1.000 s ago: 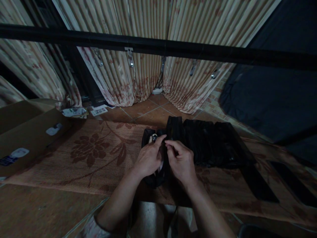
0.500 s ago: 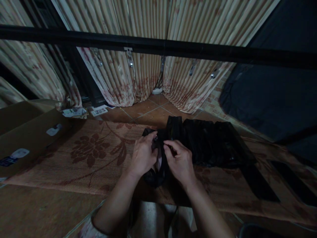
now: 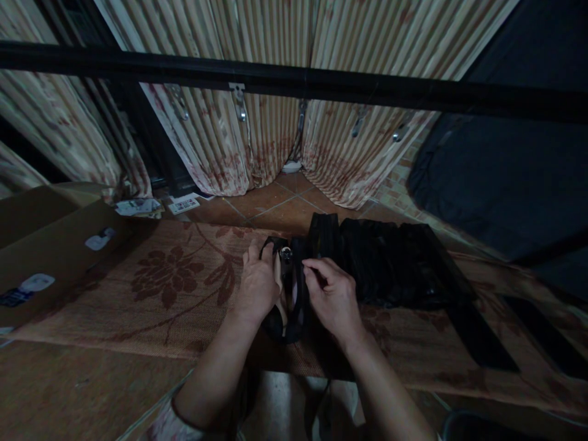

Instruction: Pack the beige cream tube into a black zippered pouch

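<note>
A soft black item (image 3: 298, 315) with a long opening lies in front of me, pale inside; whether it is a pouch or a shoe I cannot tell. A round shiny metal piece (image 3: 285, 253) sits near its far end. My left hand (image 3: 260, 285) rests along its left side, fingers a little spread over the edge and the thumb partly hidden by the opening. At the right edge, my right hand (image 3: 328, 294) is closed in a pinch between thumb and forefinger; what lies between the fingertips is too dark to make out.
Several folded black bundles (image 3: 381, 263) stand in a row to the right. Two flat black strips (image 3: 482, 337) lie further right on the flower-patterned cloth (image 3: 220, 331). A cardboard box (image 3: 59, 257) stands left. A dark bar (image 3: 275, 76) crosses before striped curtains (image 3: 220, 141).
My left hand has shifted left and slightly back from the far end. The opening shows wider, with the round metal piece and pale lining uncovered. My right hand has barely moved.
</note>
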`<state>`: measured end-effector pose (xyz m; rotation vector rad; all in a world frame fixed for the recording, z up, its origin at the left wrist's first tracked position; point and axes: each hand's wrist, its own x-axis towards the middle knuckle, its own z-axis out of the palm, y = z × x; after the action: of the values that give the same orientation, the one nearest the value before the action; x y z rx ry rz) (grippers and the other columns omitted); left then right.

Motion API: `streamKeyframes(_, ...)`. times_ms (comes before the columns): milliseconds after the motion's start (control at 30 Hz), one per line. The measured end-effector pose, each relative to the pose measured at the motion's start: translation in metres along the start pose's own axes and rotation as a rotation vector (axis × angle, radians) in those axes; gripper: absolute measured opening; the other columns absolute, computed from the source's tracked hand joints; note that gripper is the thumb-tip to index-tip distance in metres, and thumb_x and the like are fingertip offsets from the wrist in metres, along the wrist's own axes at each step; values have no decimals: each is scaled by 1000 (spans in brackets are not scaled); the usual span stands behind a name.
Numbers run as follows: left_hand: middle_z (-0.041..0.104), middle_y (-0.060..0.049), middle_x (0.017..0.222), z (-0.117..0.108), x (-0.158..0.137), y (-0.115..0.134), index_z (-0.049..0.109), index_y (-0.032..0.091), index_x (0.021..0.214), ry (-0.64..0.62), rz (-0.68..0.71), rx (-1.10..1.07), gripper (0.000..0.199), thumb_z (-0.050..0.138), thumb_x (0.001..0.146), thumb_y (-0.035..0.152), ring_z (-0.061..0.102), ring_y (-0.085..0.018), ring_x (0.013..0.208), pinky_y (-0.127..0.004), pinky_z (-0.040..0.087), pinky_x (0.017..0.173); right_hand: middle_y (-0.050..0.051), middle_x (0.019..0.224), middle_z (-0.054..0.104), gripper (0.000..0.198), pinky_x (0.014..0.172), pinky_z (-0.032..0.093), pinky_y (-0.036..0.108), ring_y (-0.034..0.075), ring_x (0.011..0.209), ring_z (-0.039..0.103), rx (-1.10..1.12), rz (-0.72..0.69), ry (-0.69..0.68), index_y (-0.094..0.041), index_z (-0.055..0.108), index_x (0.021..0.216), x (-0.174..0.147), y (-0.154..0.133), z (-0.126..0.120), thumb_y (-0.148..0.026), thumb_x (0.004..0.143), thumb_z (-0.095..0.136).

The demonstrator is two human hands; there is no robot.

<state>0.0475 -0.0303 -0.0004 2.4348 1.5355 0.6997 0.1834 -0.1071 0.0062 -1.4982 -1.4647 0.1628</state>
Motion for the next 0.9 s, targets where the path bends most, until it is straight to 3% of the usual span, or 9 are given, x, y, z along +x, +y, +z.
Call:
streamKeyframes(167,52,-18,131,-10,4,-1,51,11,128,-38,-80,-39,55,47,74,1,57,-28,116,-37,47,99,3,89,66,21,76,49,28,15,82,63,2,-1,-8,-23,67,99,0,0,0,-19,90,48)
streamKeyframes(333,65,-16,110,-11,4,-2,48,14,132,-171,-89,39,58,48,75,4,66,-29,98,-39,52,86,3,89,66,21,77,48,28,15,83,63,6,0,-8,-22,67,99,0,-1,0,-20,90,48)
streamKeyframes(567,67,-18,106,-9,6,-4,29,13,143,-256,-141,-20,73,57,75,14,68,-30,97,-37,50,83,3,88,66,21,77,48,27,15,82,63,31,3,-12,-22,68,98,0,-1,0,-20,90,49)
streamKeyframes(900,72,-16,91,-4,10,-2,24,11,144,-226,-197,53,64,45,84,18,70,-30,87,-38,50,77,3,88,66,21,76,49,28,15,82,63,20,2,-24,-23,68,98,0,0,0,-20,91,48)
